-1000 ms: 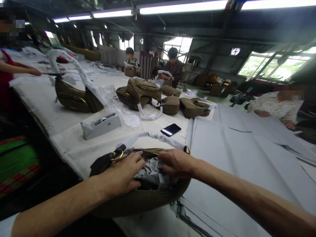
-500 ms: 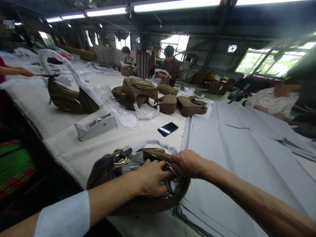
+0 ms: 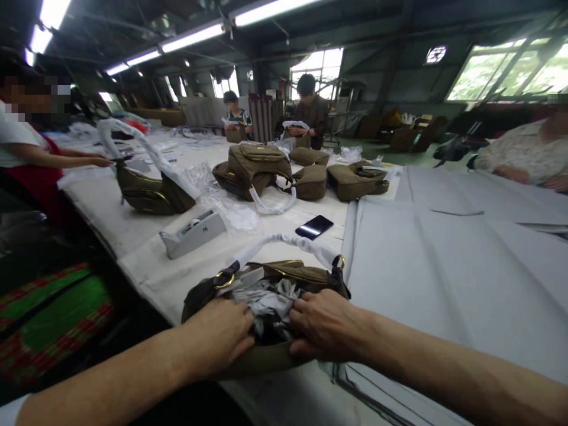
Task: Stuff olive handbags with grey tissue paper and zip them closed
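An olive-brown handbag [image 3: 306,275] lies open at the near table edge, stuffed with crumpled grey-white paper [image 3: 270,299]. Its handle [image 3: 284,241] is wrapped in white paper and arches over the opening. My left hand [image 3: 222,334] grips the bag's near rim on the left, fingers curled into the paper. On the right side of the opening my right hand [image 3: 326,325] presses down, its fingers also curled into the stuffing.
A grey tape dispenser [image 3: 195,232] and a black phone [image 3: 314,227] lie beyond the bag. Several more olive bags [image 3: 252,165] sit mid-table amid clear plastic wrap. Grey sheets [image 3: 444,260] cover the right side. Other people work at the left, far end and right.
My hands have shifted back to either side of the bag's opening. The left one drew back from the middle to the near left rim, and the view tilted slightly.
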Tool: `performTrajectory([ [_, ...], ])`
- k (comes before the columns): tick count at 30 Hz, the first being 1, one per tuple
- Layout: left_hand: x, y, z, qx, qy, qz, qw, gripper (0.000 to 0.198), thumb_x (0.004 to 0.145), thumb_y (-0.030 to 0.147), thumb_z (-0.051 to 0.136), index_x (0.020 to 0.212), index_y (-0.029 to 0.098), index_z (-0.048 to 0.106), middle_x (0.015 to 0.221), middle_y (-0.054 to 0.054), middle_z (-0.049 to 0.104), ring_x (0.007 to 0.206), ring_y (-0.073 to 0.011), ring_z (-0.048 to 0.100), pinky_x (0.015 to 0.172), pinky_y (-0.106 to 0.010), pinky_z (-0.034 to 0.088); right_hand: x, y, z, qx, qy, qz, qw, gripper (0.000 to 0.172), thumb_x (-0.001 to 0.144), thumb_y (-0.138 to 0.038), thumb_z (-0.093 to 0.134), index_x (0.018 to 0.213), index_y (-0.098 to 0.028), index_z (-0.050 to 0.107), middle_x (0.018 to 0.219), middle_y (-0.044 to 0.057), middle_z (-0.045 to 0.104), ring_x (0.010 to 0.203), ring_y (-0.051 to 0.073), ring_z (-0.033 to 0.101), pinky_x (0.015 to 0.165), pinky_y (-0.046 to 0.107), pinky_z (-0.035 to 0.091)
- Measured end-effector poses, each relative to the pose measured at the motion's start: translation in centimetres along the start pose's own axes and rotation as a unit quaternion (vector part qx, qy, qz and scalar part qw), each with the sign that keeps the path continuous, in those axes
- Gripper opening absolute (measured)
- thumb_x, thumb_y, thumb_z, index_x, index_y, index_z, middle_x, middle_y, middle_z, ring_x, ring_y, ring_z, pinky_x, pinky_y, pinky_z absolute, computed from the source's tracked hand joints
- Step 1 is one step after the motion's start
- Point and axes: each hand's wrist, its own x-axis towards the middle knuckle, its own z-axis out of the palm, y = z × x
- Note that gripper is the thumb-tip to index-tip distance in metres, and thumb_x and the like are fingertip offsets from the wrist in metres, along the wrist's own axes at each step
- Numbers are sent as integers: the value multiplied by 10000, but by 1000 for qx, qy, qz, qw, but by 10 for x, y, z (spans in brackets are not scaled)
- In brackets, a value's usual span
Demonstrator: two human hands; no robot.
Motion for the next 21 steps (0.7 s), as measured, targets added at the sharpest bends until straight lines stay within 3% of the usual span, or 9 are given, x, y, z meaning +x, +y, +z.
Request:
performTrajectory([
  [2,-4,-4,6,3,-30,-20,999,393,862,448,467,951,127,676,936,-166,675,809,-356,648,712,-487,518,6,3,2,-15,-58,30,998,620,753,-681,573,1045,-135,611,815,112,674,709,273,650,540,322,428],
  [4,-7,-8,8,9,-56,-38,998,478,805,542,524,922,113,699,898,-185,680,810,-372,645,729,-494,511,7,8,-3,-44,-109,45,992,690,664,-672,672,1114,-156,591,767,107,680,678,285,661,532,317,435],
  [7,-10,-15,6,22,-61,-44,997,482,711,578,629,823,119,724,823,-188,679,792,-366,634,776,-508,491,4,14,-18,-57,-172,42,983,617,639,-585,741,1090,-181,622,812,101,692,722,283,669,563,319,456],
  [10,-14,-22,5,10,-26,38,999,415,678,553,697,777,151,719,852,-145,674,871,-344,610,930,-553,410,0,14,-29,-39,-213,38,975,548,641,-583,736,987,-161,679,797,91,690,723,268,660,585,321,465],
  [12,-16,-26,8,-10,-8,89,996,361,682,525,717,764,174,710,917,-109,665,955,-325,585,1008,-546,351,0,7,-28,-40,-194,49,979,546,632,-607,730,907,-136,691,785,100,674,728,269,647,591,328,470],
  [13,-16,-27,10,-19,-5,100,995,336,682,508,726,757,182,707,945,-97,661,979,-319,576,1012,-527,357,1,2,-25,-36,-149,46,987,570,626,-624,724,906,-131,683,825,111,666,764,276,639,604,334,476],
  [17,-13,-28,18,-22,-32,120,992,273,726,449,704,819,193,718,910,-91,690,929,-291,612,995,-455,407,12,-19,-1,5,61,-40,997,865,600,-584,746,1299,-167,452,1104,136,599,875,279,610,579,319,471],
  [19,-12,-24,18,12,-58,96,994,314,742,454,684,844,160,729,836,-123,704,866,-297,641,998,-458,413,18,-26,10,17,37,-65,997,752,688,-462,706,1326,-204,403,1010,89,646,737,238,628,478,283,411],
  [21,-14,-18,16,50,-84,51,994,350,753,458,670,827,123,739,796,-166,706,831,-328,657,906,-464,479,21,-31,14,19,-35,-72,997,426,773,-347,625,1164,-202,542,825,39,683,589,200,612,408,276,338],
])
